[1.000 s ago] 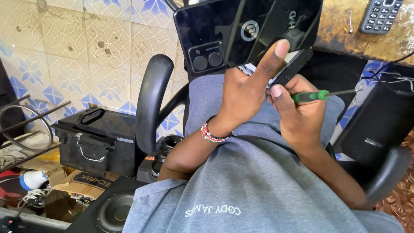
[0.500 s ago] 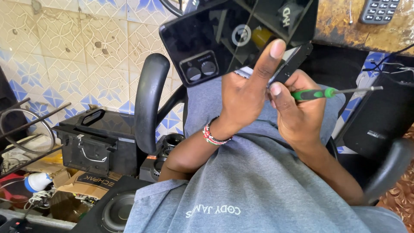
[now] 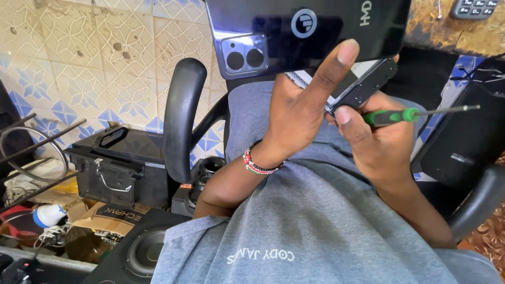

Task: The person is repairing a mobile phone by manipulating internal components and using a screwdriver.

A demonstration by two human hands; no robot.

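I am mid-way through prying a phone apart at upper centre of the frame: my left hand [image 3: 300,113] clamps the phone body [image 3: 363,87], thumb raised against the lifted back cover [image 3: 310,31], while my right hand [image 3: 381,144] is closed around a screwdriver [image 3: 415,113], which I judge must next find the seam.

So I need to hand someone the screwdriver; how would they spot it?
Start at the big glossy black phone back held up top. Just below it, the right hand grips the screwdriver: green handle, thin metal shaft pointing right, the only green tool there.
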